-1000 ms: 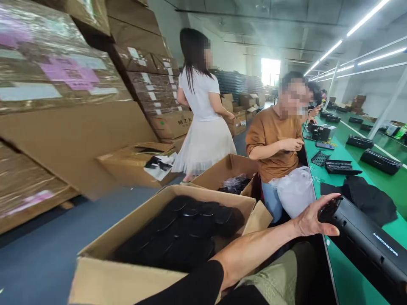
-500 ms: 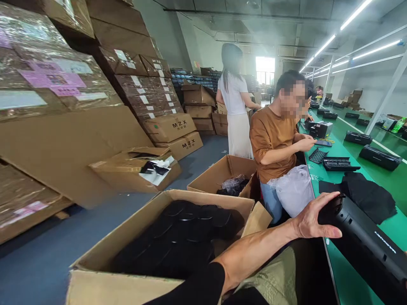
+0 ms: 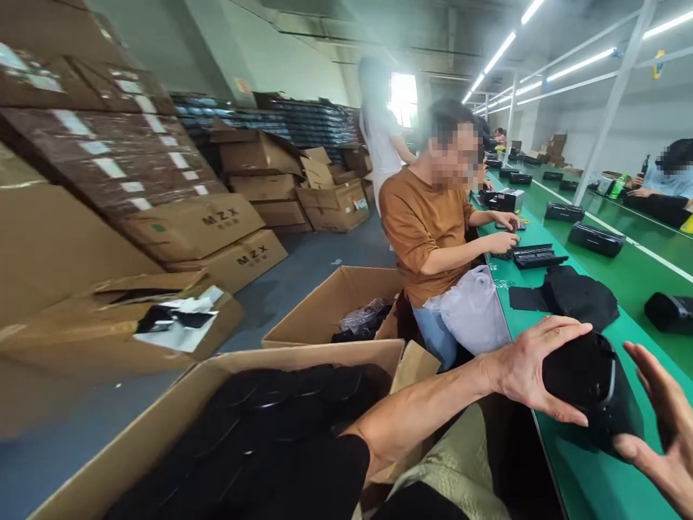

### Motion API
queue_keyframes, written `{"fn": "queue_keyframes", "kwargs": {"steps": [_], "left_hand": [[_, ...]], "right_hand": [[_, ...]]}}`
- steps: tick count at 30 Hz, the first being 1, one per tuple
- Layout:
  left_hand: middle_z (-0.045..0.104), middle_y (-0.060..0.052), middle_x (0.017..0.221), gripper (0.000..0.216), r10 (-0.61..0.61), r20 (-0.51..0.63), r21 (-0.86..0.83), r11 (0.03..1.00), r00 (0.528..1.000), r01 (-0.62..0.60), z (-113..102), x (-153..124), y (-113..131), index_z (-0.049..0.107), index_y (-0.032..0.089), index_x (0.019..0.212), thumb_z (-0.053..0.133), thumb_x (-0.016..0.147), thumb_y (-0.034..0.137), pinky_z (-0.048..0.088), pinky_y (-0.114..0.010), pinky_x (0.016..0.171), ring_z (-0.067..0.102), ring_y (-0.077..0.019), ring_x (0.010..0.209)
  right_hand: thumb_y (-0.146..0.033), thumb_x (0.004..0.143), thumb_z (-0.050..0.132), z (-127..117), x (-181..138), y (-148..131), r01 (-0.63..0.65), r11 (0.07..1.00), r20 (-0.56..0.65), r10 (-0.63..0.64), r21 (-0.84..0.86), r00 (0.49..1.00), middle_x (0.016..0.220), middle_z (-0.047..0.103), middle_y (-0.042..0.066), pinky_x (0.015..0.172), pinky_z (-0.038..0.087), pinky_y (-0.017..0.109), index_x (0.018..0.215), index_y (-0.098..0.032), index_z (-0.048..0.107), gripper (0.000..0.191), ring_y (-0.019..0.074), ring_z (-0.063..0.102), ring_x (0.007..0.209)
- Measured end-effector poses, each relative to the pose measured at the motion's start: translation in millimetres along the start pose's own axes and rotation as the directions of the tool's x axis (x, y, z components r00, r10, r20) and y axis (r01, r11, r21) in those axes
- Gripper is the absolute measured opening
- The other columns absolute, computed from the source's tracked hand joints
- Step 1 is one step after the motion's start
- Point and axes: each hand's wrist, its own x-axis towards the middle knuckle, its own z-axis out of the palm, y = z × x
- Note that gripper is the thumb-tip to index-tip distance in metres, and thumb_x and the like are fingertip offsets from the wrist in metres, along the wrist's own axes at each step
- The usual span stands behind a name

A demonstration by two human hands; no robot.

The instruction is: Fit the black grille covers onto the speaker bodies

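left hand (image 3: 528,370) is clamped over the end of the black speaker (image 3: 590,386), right hand (image 3: 663,426) spread open just beside it, cardboard box (image 3: 303,354) off to its left

Stacked cardboard boxes (image 3: 189,224) crowd the 9 to 11 o'clock side, standing on a grey-blue floor (image 3: 314,267) before a pale wall (image 3: 281,65). A bright window (image 3: 403,90) glows at 12 o'clock. Toward 1 o'clock a long green desk (image 3: 633,282) runs away under ceiling tube lights (image 3: 501,50), beside a slanting white post (image 3: 614,94).
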Motion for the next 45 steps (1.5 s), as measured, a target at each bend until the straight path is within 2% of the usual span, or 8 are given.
{"fn": "queue_keyframes", "kwargs": {"steps": [9,14,20,24,27,31,37,45], "left_hand": [[0.053,-0.015,0.158,0.122,-0.141,0.249,-0.316,0.923,0.958,0.218,7.1,45.4,-3.7,0.044,0.026,0.161,0.099,0.058,0.06,0.036,-0.052,0.127,0.051,-0.0361,0.147],[0.053,-0.015,0.157,0.103,0.014,0.258,-0.321,0.944,0.966,0.072,14.4,64.5,-12.2,0.064,0.024,0.146,0.098,0.056,0.061,0.03,-0.053,0.13,0.045,-0.0377,0.152],[0.052,-0.016,0.157,0.096,0.062,0.244,-0.347,0.938,0.968,0.027,24.7,67.7,-22.9,0.062,0.025,0.148,0.095,0.065,0.059,0.032,-0.053,0.128,0.045,-0.0379,0.151],[0.055,-0.016,0.153,0.092,0.081,0.198,-0.358,0.934,0.977,-0.005,28.3,68.2,-30.5,0.066,0.025,0.144,0.096,0.063,0.057,0.031,-0.053,0.128,0.048,-0.0379,0.149],[0.049,-0.015,0.16,0.091,0.029,0.293,-0.339,0.938,0.956,0.076,15.2,68.3,-27.0,0.063,0.028,0.147,0.095,0.066,0.056,0.034,-0.053,0.126,0.043,-0.0366,0.153],[0.032,-0.012,0.172,0.097,-0.073,0.389,-0.242,0.954,0.918,0.179,-14.2,60.2,-12.3,0.056,0.034,0.152,0.094,0.067,0.058,0.043,-0.052,0.12,0.031,-0.0376,0.16],[0.048,-0.019,0.16,0.104,0.016,0.236,-0.109,0.994,0.972,0.01,-41.2,32.2,-4.7,0.055,0.022,0.154,0.094,0.066,0.06,0.031,-0.05,0.129,0.044,-0.0372,0.152],[0.048,-0.018,0.158,0.107,-0.145,0.133,-0.067,0.986,0.981,0.154,-59.5,-21.0,-19.3,0.044,0.022,0.162,0.089,0.072,0.06,0.036,-0.053,0.127,0.047,-0.0367,0.149]], "right_hand": [[-0.058,0.093,0.071,-21.5,2.6,13.1,-0.11,0.97,-0.015,0.116,0.217,0.993,0.162,0.049,0.012,0.11,0.051,0.044,0.167,-0.027,0.036,0.087,0.0373,0.045,0.148],[-0.056,0.095,0.069,-22.5,0.6,-8.1,-0.17,0.945,-0.077,0.198,0.278,0.977,0.164,0.046,0.007,0.117,0.044,0.042,0.167,-0.031,0.036,0.083,0.0337,0.04,0.151],[-0.053,0.095,0.072,-16.8,-3.1,-15.6,-0.188,0.947,-0.145,0.232,0.261,0.962,0.166,0.044,0.005,0.125,0.029,0.041,0.168,-0.029,0.034,0.086,0.0324,0.035,0.154],[-0.052,0.094,0.073,-11.8,-1.9,-20.9,-0.177,0.955,-0.196,0.226,0.24,0.954,0.165,0.044,0.009,0.124,0.035,0.047,0.166,-0.027,0.036,0.085,0.0376,0.039,0.152],[-0.053,0.094,0.073,-5.8,0.6,-22.8,-0.186,0.949,-0.182,0.236,0.253,0.955,0.164,0.045,0.011,0.121,0.04,0.05,0.164,-0.026,0.038,0.083,0.0385,0.042,0.15],[-0.057,0.086,0.08,6.3,2.8,-13.5,-0.191,0.957,-0.189,0.234,0.22,0.954,0.162,0.048,0.012,0.114,0.048,0.051,0.164,-0.029,0.036,0.095,0.0397,0.048,0.146],[-0.059,0.089,0.076,28.7,19.2,-13.3,-0.086,0.995,-0.011,0.086,-0.043,0.996,0.167,0.04,0.012,0.121,0.041,0.055,0.168,-0.029,0.028,0.097,0.0372,0.039,0.152],[-0.059,0.094,0.07,68.2,54.8,-25.0,0.09,0.989,0.2,-0.066,-0.117,0.978,0.161,0.049,0.012,0.114,0.05,0.049,0.163,-0.027,0.035,0.084,0.0336,0.049,0.146]]}}
